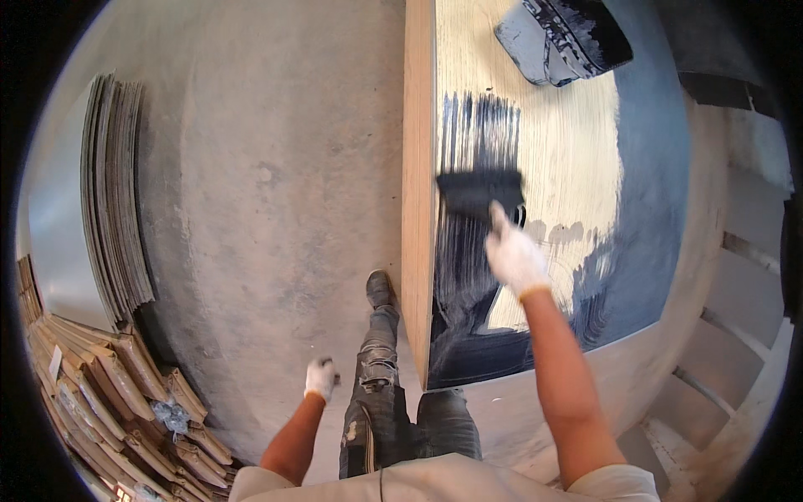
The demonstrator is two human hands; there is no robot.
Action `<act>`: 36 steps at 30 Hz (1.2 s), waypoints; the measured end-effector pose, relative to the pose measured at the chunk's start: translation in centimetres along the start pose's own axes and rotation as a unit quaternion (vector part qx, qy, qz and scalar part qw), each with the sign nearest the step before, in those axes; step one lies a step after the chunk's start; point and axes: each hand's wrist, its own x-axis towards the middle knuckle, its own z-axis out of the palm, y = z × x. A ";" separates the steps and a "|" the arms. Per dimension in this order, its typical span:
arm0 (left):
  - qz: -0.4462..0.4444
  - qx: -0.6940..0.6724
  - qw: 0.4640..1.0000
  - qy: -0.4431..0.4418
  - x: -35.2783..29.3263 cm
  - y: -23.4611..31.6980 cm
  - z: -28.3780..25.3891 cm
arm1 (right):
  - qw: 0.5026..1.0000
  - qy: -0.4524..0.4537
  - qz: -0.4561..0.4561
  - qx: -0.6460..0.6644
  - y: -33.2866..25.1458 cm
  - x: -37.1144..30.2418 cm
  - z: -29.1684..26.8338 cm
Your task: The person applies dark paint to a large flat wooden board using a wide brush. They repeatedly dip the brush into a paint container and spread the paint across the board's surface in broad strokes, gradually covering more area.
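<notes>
My right hand, in a white glove, grips a wide, flat black spreader. Motion blurs the tool slightly, and its handle is mostly hidden by my fingers. It presses on a pale wood-grain panel, where streaks of wet black coating run along the left side and near edge. Beyond the tool, a paint-smeared tub rests on the panel's far end. My left hand, also gloved, hangs over the floor left of my leg. Its fingers are curled closed with dark tips, and nothing shows in them.
The panel tops a thick stack with a wooden side, right beside my shoe. Upright grey sheets lean at the left. Wrapped bundles of boards lie at the lower left. Grey panels line the right side.
</notes>
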 end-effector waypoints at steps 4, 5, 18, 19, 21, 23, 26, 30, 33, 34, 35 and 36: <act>-0.107 -0.046 0.992 0.038 -2.0 -8.0 -0.1 | 1.000 -0.021 0.018 -0.009 -0.2 -1.8 1.9; -0.107 -0.053 0.992 0.033 -2.1 -8.5 -0.1 | 1.000 0.016 -0.003 -0.010 -0.6 -0.4 0.9; 0.057 -0.200 0.978 -0.003 1.8 2.1 4.1 | 0.999 -0.002 -0.019 -0.030 -0.3 0.8 -0.3; 0.055 -0.194 0.979 -0.001 1.7 1.5 4.3 | 0.999 0.004 -0.037 -0.016 0.8 1.0 0.5; 0.041 -0.184 0.982 0.002 1.5 0.2 4.2 | 0.999 0.008 -0.021 -0.035 -1.8 1.6 -1.6; 0.029 -0.179 0.983 -0.011 2.4 -0.6 5.0 | 0.996 0.082 -0.029 -0.026 -2.0 7.2 -3.8; 0.044 -0.130 0.991 0.006 2.5 -0.8 4.7 | 0.991 0.005 0.044 0.126 -6.0 11.8 -9.5; 0.038 -0.140 0.989 0.009 2.5 0.0 3.9 | 0.998 0.056 -0.024 -0.016 -4.0 9.8 -7.1; 0.030 -0.166 0.985 0.020 2.2 -0.5 3.6 | 0.999 0.006 -0.004 -0.044 -2.8 1.7 -1.9; 0.032 -0.171 0.985 0.014 2.3 -0.1 3.9 | 0.999 0.006 -0.021 -0.029 -0.7 -0.7 0.6; 0.031 -0.175 0.984 0.014 2.3 -0.1 4.0 | 0.999 -0.007 -0.015 -0.031 0.2 -3.3 2.7; 0.036 -0.181 0.983 0.017 2.2 -0.4 4.0 | 0.998 -0.052 0.003 -0.039 0.0 -5.8 3.6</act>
